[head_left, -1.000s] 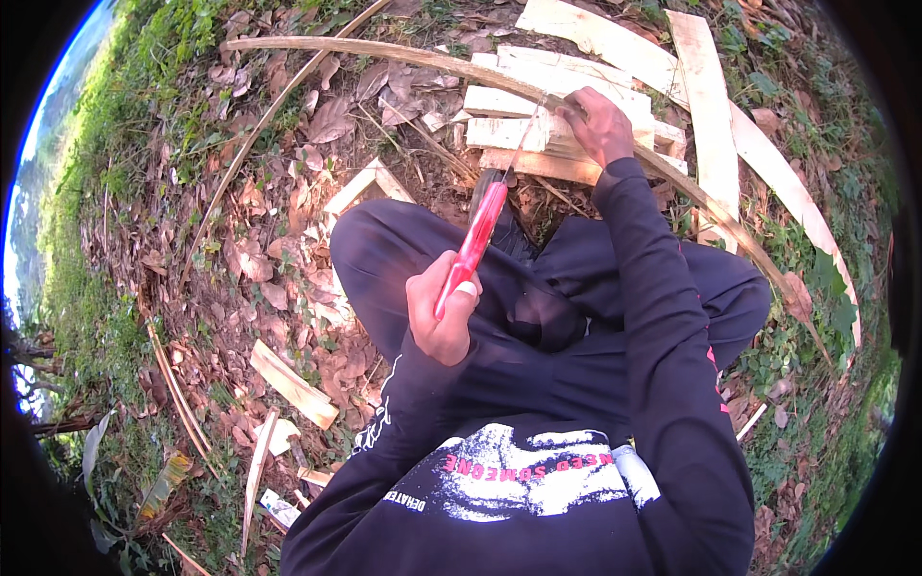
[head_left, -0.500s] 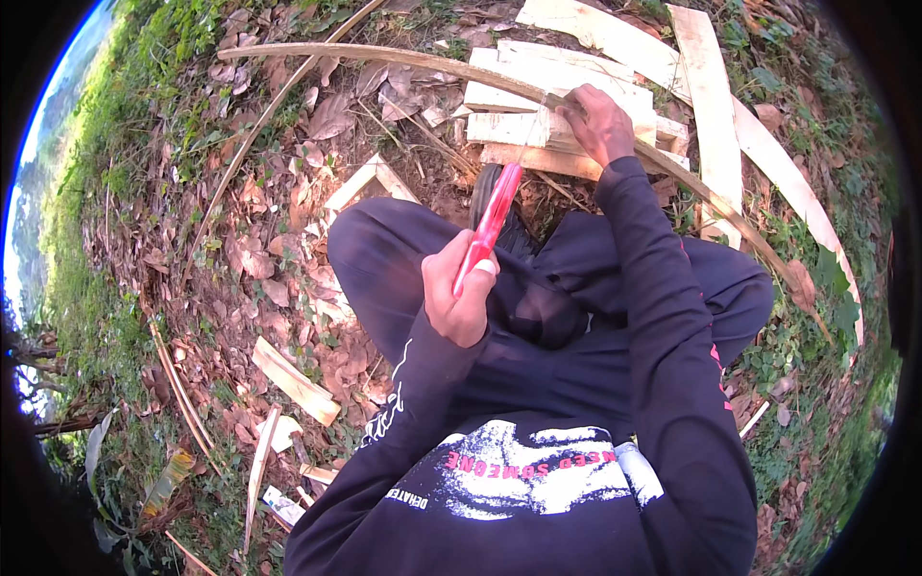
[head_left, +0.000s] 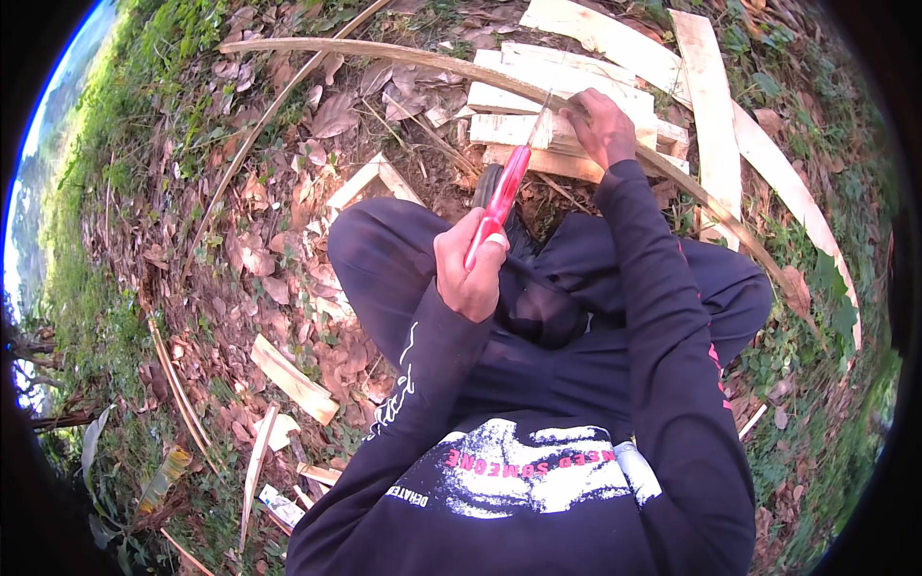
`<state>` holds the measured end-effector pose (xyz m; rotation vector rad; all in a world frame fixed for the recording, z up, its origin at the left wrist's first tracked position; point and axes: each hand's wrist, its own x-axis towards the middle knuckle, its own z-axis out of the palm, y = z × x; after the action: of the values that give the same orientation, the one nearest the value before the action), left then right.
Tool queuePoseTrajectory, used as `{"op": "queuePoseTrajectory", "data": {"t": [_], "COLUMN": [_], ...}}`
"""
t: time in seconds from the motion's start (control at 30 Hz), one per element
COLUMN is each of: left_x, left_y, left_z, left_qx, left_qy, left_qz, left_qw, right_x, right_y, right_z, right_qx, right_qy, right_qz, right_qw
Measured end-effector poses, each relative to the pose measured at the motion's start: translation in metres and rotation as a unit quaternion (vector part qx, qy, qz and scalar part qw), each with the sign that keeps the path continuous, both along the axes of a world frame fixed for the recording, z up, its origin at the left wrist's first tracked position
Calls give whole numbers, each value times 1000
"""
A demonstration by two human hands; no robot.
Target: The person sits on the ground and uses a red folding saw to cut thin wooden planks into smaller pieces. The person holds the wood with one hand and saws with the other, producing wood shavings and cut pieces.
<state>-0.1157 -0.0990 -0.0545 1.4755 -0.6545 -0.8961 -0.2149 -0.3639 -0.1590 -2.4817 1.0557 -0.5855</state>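
Note:
My left hand [head_left: 468, 266] is closed round the red handle of a hand tool [head_left: 503, 204]. Its thin metal blade points up and away, the tip meeting or overlapping a long, thin wooden strip [head_left: 413, 58]; I cannot tell whether it is a saw or a knife. Fingers of my right hand [head_left: 600, 130] pinch that strip just right of the tip. The strip runs from the far left, over a stack of pale boards [head_left: 538, 131], past my right knee. My right fingertips are partly hidden.
Flat pale planks [head_left: 709, 115] lie beyond the stack and curve down the right. Another thin strip [head_left: 252, 139] crosses the leaves at left. An angled wood piece [head_left: 360, 180] lies by my left knee, with offcuts [head_left: 293, 380] further left. Grass edges the ground.
The tool and my left hand have shifted slightly to the right and toward the far side, and the blade shows more sharply. My right hand stays on the strip.

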Motion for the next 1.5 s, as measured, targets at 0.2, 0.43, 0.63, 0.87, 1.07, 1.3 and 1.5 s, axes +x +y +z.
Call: {"op": "queuePoseTrajectory", "data": {"t": [0.2, 0.43, 0.63, 0.87, 1.07, 1.3, 1.5], "left_x": [-8, -4, -9, -5, -1, -3, 0], "left_y": [31, -9, 26, 13, 17, 22, 7], "left_z": [4, -12, -4, 1, 0, -5, -6], "left_qx": [-13, -17, -26, 6, -23, -24, 8], "left_qy": [29, 25, 10, 4, 65, 16, -21], "left_qz": [2, 1, -1, 1, 24, -3, 2], "left_qw": [1000, 1000, 1000, 1000, 997, 1000, 1000], "right_x": [1, 2, -1, 2, 1, 1, 0], "right_y": [4, 4, 1, -2, -1, 0, -2], "right_z": [-2, 1, -3, -4, -6, -1, -2], "right_qx": [-7, 8, 7, 37, -9, 12, -13], "right_qy": [25, 15, 34, 21, 18, 8, 18], "right_qz": [-1, 8, 0, -3, 6, 7, 11], "right_qw": [1000, 1000, 999, 999, 1000, 1000, 1000]}}
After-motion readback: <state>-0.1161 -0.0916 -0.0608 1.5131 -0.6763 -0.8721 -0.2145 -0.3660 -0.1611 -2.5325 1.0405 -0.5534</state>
